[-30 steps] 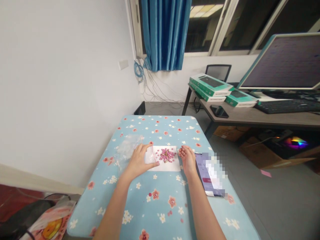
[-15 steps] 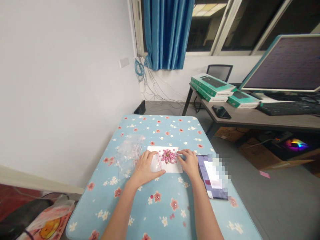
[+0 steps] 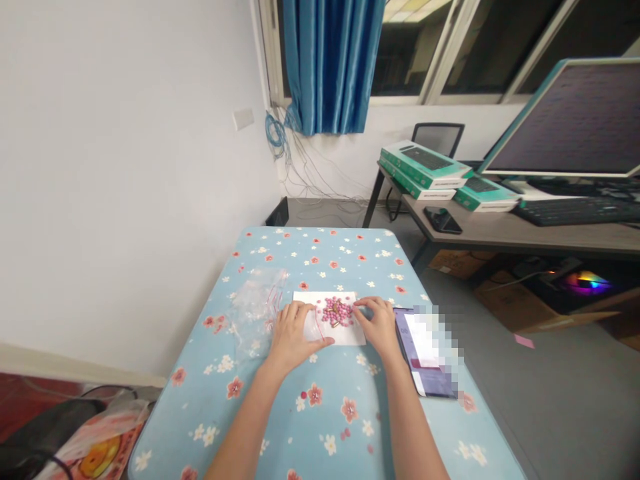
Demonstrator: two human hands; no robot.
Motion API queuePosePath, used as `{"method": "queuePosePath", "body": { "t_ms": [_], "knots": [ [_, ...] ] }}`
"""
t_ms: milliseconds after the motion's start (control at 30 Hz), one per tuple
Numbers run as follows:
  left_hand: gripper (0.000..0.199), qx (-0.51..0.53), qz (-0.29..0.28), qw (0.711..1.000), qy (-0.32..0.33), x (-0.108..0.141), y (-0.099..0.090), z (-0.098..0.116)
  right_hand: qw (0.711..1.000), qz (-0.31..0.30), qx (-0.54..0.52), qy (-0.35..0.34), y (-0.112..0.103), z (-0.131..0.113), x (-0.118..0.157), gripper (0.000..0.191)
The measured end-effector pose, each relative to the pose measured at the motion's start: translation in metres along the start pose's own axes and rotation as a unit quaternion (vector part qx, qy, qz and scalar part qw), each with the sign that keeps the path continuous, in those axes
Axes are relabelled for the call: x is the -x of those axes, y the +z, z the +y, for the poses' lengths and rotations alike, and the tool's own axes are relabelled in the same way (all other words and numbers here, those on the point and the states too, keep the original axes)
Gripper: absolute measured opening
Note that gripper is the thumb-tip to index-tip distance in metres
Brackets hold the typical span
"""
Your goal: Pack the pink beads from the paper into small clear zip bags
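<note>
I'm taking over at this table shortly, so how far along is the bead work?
Done: the pink beads lie heaped on a white card, with a small gold piece among them, apart from the clear plastic bag. In hand: the left hand and the right hand rest on the card either side of the heap, a red thread beside the left. Left: the beads look loose; none shows on the thread.

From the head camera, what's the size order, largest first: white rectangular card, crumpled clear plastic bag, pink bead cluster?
1. Crumpled clear plastic bag and white rectangular card: too alike to rank.
2. Pink bead cluster.
</note>
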State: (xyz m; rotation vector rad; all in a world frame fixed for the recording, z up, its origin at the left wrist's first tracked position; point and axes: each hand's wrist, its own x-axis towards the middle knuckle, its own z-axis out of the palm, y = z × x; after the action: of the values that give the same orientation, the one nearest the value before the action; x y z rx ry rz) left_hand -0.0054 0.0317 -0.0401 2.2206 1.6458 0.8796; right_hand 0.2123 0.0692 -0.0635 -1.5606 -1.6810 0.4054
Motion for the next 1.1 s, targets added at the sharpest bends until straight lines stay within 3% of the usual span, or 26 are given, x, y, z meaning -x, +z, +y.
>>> {"method": "queuePosePath", "body": {
  "t_ms": [100,200,333,467,767,1100],
  "knots": [
    [0.058,0.007,0.002,1.000,0.002,-0.001,0.002,0.000,0.988,-0.052,-0.143,-0.007,-0.003,-0.014,0.000,0.014],
    [0.059,0.010,-0.002,1.000,0.001,-0.001,0.003,0.001,0.951,-0.147,-0.273,-0.023,-0.003,-0.034,0.004,0.013],
    [0.059,0.018,-0.007,1.000,0.006,-0.001,0.004,0.004,0.924,-0.215,-0.311,-0.054,0.001,-0.051,0.011,0.008],
    [0.059,0.020,-0.006,1.000,0.013,-0.001,0.005,0.005,0.935,-0.215,-0.275,-0.067,0.007,-0.051,0.013,0.007],
    [0.066,0.020,-0.022,0.999,0.041,0.002,0.006,0.001,0.930,-0.244,-0.267,-0.064,0.011,-0.056,0.016,0.007],
    [0.064,0.037,-0.022,0.998,0.042,0.002,0.001,0.003,0.940,-0.212,-0.263,-0.041,0.013,-0.057,0.016,0.011]
  ]
}}
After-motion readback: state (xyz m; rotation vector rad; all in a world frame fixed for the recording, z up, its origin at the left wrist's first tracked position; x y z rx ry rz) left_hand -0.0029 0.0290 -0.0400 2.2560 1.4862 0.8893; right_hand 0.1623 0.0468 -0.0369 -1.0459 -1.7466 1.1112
